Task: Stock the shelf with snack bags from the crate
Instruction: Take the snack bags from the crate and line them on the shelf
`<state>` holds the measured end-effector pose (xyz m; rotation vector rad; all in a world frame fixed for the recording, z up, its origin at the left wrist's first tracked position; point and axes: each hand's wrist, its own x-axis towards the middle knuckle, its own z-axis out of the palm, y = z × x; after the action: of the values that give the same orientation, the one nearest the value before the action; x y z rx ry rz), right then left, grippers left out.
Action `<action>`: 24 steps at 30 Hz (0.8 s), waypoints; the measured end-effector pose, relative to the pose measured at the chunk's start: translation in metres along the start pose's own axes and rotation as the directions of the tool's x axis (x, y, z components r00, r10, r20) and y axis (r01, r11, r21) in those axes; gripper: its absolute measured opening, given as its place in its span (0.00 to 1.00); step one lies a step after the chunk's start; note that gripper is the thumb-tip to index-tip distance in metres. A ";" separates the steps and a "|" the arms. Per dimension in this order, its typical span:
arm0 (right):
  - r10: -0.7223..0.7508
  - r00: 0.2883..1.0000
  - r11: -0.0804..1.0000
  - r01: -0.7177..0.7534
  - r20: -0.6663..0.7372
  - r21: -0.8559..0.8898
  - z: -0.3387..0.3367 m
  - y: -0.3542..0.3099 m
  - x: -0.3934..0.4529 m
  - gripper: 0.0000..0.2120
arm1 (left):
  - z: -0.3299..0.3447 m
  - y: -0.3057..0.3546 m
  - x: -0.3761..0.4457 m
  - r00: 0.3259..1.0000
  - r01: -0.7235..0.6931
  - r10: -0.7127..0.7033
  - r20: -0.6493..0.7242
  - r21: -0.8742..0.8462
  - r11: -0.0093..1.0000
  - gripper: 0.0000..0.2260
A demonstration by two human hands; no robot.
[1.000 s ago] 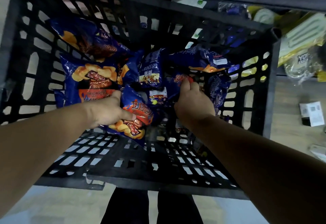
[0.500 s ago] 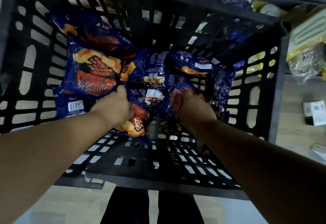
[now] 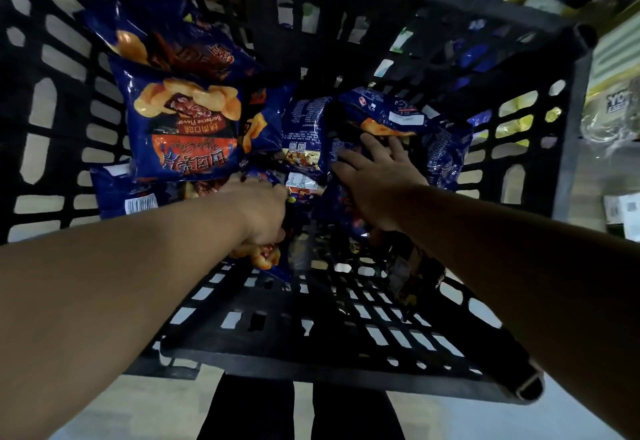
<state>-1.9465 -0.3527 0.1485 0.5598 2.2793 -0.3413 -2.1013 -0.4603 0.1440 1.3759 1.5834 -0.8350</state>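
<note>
Crate point(image 3: 52, 148), black, slatted: holding the blue snack bags point(image 3: 183, 128), heaped left and far of centre.

Left hand point(image 3: 259, 211): curling round a bag at the near edge of the heap, gripping as half a second back.

Right hand point(image 3: 374, 176): now spreading, fingers straight, lying flat on a far-right bag; earlier clenching a bag near centre. Pressing, not gripping.

Judging: gathering a second bag; nothing lifting toward the shelf yet. Shelf goods point(image 3: 613, 107): showing far right, outside the crate.
</note>
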 end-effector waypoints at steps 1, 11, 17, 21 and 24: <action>0.009 1.000 1.000 -0.009 -0.003 -0.029 -0.001 0.000 0.001 0.38 | -0.001 0.001 0.003 1.000 0.005 -0.005 0.016 0.032 0.999 0.35; 0.076 0.995 0.984 -0.086 -0.072 -0.156 -0.027 -0.003 -0.007 0.17 | -0.004 -0.003 -0.001 0.993 0.062 -0.075 0.096 0.132 0.989 0.38; 0.141 0.989 0.974 -0.146 -0.042 -0.173 -0.034 -0.002 -0.008 0.18 | -0.009 -0.004 -0.007 0.999 0.039 -0.038 -0.004 0.045 0.998 0.38; 0.188 0.978 0.975 -0.175 0.088 -0.139 -0.026 -0.007 -0.002 0.33 | -0.009 -0.005 -0.016 0.991 0.021 -0.015 -0.134 0.045 0.999 0.33; 0.226 0.954 0.974 -0.228 0.197 -0.012 -0.016 -0.011 -0.002 0.35 | -0.008 -0.004 -0.023 0.986 0.041 -0.029 -0.165 0.066 0.997 0.32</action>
<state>-1.9602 -0.3565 0.1615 0.7517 2.0001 -0.2814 -2.1064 -0.4632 0.1685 1.5024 1.7225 -0.8217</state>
